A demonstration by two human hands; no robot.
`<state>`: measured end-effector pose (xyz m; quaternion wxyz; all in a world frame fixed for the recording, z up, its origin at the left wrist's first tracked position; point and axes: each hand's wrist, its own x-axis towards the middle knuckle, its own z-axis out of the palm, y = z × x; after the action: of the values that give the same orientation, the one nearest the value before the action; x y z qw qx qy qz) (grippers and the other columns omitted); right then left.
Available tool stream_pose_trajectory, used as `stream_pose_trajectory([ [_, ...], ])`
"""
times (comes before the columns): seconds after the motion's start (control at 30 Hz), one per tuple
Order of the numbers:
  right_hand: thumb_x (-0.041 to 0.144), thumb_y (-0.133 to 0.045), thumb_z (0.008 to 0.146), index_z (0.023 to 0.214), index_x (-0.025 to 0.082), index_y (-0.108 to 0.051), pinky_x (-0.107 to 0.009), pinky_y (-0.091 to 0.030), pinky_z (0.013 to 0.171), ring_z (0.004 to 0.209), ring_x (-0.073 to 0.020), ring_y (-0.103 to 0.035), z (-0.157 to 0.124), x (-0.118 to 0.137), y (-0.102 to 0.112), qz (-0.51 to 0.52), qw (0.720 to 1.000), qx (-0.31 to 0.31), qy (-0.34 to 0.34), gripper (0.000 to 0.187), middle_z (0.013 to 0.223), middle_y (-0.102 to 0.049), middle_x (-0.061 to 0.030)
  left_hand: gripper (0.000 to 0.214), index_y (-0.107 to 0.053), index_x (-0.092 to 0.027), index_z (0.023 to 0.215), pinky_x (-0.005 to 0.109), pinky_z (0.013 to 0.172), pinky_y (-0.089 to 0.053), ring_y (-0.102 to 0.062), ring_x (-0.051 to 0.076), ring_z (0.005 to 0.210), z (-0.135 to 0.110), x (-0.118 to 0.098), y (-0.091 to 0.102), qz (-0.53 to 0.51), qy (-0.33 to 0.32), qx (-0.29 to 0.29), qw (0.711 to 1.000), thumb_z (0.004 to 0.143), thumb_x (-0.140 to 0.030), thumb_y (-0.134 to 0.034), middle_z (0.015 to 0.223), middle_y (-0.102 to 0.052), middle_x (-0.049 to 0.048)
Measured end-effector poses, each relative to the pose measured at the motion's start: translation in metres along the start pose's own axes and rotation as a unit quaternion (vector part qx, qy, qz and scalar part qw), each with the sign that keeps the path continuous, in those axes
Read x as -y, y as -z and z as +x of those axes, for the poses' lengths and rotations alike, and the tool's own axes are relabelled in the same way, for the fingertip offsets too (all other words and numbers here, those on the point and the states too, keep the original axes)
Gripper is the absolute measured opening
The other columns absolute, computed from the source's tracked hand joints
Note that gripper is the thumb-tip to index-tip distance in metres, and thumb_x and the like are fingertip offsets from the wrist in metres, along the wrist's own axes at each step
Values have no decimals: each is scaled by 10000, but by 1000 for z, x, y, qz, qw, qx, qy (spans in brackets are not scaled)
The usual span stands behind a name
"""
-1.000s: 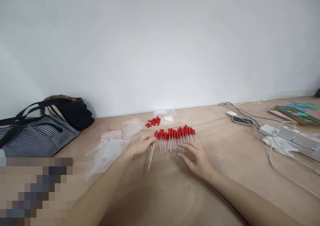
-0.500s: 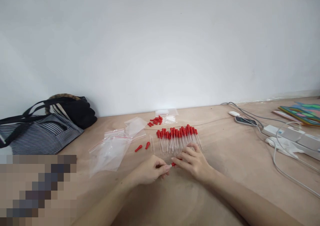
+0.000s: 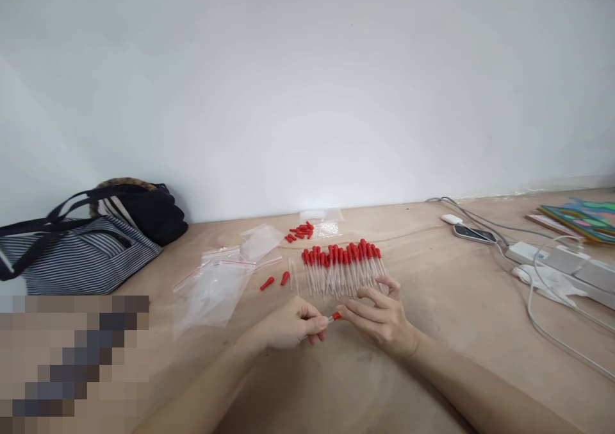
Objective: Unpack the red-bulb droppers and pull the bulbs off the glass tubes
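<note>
My left hand (image 3: 300, 325) pinches a thin clear dropper tube (image 3: 330, 320) between thumb and fingers. On the tube's right end sits a red rubber bulb (image 3: 336, 316), which the fingertips of my right hand (image 3: 379, 318) grip. Just beyond my hands lies a row of droppers (image 3: 343, 267), their red bulbs pointing away from me and their clear tubes towards me. To the left of that row are two loose red bulbs (image 3: 267, 283) and a few bare clear tubes (image 3: 293, 277).
Clear zip bags (image 3: 211, 299) lie at the left, beside a striped bag (image 3: 91, 254). More red bulbs (image 3: 302, 231) and clear tubes on a plastic bag (image 3: 329, 227) lie by the wall. A power strip (image 3: 562, 261), cables and a black device (image 3: 473, 233) are at the right.
My right hand's fingers have spread and shifted slightly right, so more of the red bulb shows. My left hand stays on the tube. The view has shifted a little.
</note>
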<state>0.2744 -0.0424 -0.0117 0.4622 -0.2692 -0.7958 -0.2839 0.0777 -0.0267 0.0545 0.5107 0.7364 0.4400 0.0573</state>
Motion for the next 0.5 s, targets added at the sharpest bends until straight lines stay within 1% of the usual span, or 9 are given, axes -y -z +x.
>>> stream_pose_trajectory([
  [0.17,148,-565,776,854,238,-617,-397,-227,893,730,-109,-557,-4,-3,1,-7,1000,-5,-2,131,700,-666,73,383,-600,-141,553,205,464,-231,-319,64,427,1,2,4,-46,-1,29,999,700,-485,-520,466,-513,-31],
  [0.23,136,-571,769,849,236,-620,-391,-226,889,728,-111,-558,-6,-9,2,-18,999,-15,-27,137,700,-667,65,387,-596,-139,540,206,472,-240,-335,69,435,0,8,9,-66,3,29,997,672,-498,-539,458,-503,-30],
  [0.27,134,-574,765,838,237,-622,-390,-226,886,720,-112,-556,-6,-12,3,-22,998,-19,-53,135,699,-667,60,389,-597,-138,538,206,479,-248,-351,73,446,0,11,13,-71,5,10,997,660,-504,-545,469,-507,-27],
  [0.3,135,-578,761,825,238,-624,-390,-227,883,709,-112,-552,-6,-16,3,-21,996,-21,-82,130,701,-666,55,388,-604,-138,548,206,484,-258,-371,78,461,1,16,18,-69,6,-25,997,651,-508,-549,488,-515,-24],
  [0.37,147,-586,753,799,248,-626,-393,-231,880,688,-111,-544,-6,-19,3,-4,992,-15,-124,118,708,-663,50,377,-632,-142,605,202,481,-268,-392,85,477,5,26,29,-51,7,-121,991,640,-509,-554,509,-514,-29],
  [0.43,160,-584,754,793,256,-626,-391,-240,879,691,-113,-541,-5,-19,1,22,991,1,-135,111,723,-661,45,367,-650,-145,680,196,467,-282,-404,89,471,12,35,40,-35,7,-199,979,629,-499,-567,506,-501,-38],
  [0.5,175,-578,760,800,254,-624,-388,-248,877,700,-117,-541,-3,-15,-1,34,990,11,-135,100,730,-659,38,349,-638,-141,700,196,463,-313,-427,94,463,22,42,47,-33,12,-233,972,624,-477,-582,497,-495,-40],
])
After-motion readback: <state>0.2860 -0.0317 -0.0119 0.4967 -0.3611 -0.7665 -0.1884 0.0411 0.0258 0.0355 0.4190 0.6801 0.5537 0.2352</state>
